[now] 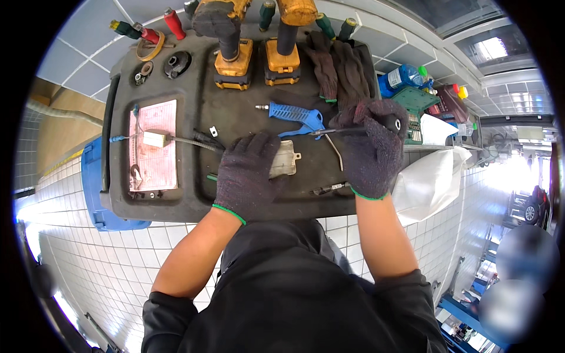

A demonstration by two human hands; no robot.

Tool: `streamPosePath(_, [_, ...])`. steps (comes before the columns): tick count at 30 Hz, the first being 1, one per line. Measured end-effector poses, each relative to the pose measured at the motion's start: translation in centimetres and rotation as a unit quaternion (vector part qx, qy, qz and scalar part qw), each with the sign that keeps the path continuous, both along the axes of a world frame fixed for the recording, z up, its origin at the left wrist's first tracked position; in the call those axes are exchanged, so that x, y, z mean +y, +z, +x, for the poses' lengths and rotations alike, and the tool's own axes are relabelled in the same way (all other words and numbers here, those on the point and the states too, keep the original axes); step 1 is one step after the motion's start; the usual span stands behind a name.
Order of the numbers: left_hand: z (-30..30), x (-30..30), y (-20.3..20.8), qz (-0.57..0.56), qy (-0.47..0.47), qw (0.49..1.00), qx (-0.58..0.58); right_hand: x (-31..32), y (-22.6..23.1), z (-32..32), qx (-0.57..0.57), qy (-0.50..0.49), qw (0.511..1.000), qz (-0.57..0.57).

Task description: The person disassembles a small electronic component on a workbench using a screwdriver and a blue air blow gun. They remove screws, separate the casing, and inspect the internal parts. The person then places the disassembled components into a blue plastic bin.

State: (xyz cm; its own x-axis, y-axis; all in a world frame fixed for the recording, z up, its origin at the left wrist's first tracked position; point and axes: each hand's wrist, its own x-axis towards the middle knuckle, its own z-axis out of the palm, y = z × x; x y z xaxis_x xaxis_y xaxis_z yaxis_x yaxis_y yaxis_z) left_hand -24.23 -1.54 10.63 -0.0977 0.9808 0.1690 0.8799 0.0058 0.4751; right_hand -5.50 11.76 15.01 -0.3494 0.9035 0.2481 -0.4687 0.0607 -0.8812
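My left hand [247,176], in a dark knit glove with a green cuff, is closed over a flat silver metal part [285,159] with a small holed tab. Its fingers hide the part's left side. A grey cable [197,143] runs from near this hand to a white block [155,139] at the left. My right hand [374,150], gloved alike, is wrapped round a screwdriver [344,130]; its thin shaft points left and a dark handle end shows above the fist. The shaft tip lies by a blue air blow gun [300,117].
Two yellow-black cordless drivers [233,62] stand at the back of the dark cart top [235,106], beside spare gloves [347,70]. A pink printed sheet [154,165] fills the left tray. At right are a green bit case [412,115], bottles [403,79] and a white bag [432,182].
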Motion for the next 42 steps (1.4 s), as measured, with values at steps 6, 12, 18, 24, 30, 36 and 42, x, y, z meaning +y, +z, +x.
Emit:
streamPosePath(6, [-0.4,-0.2,-1.4,-0.017,-0.016,1.000,-0.013,-0.2,-2.1,-3.3,0.091,0.074,0.987,-0.108])
streamPosePath(12, [-0.7,-0.4,-2.0,-0.001,-0.009,0.999,-0.037,0.2,-4.0,-2.7,0.126,0.155,0.974,-0.111])
streamPosePath(18, [-0.8,-0.1,-2.1,0.011,0.001,0.999,-0.039,0.1,-5.0,-2.2,0.174,0.140,0.964,-0.143])
streamPosePath(24, [-1.0,0.1,-2.1,-0.007,-0.011,0.999,-0.051,1.2,-5.2,-1.7,0.068,0.181,0.981,0.004])
streamPosePath(30, [-0.9,0.0,-2.4,-0.006,-0.004,0.999,-0.047,-0.5,-5.2,-1.5,0.127,0.168,0.972,-0.102])
streamPosePath(36, [-1.0,0.0,-2.3,-0.001,-0.007,0.999,-0.053,-0.8,-5.3,-2.1,0.081,0.147,0.985,-0.052])
streamPosePath(42, [-0.9,-0.2,-2.2,-0.004,0.009,0.999,-0.044,-1.4,-5.8,-1.8,0.009,0.055,0.998,-0.034])
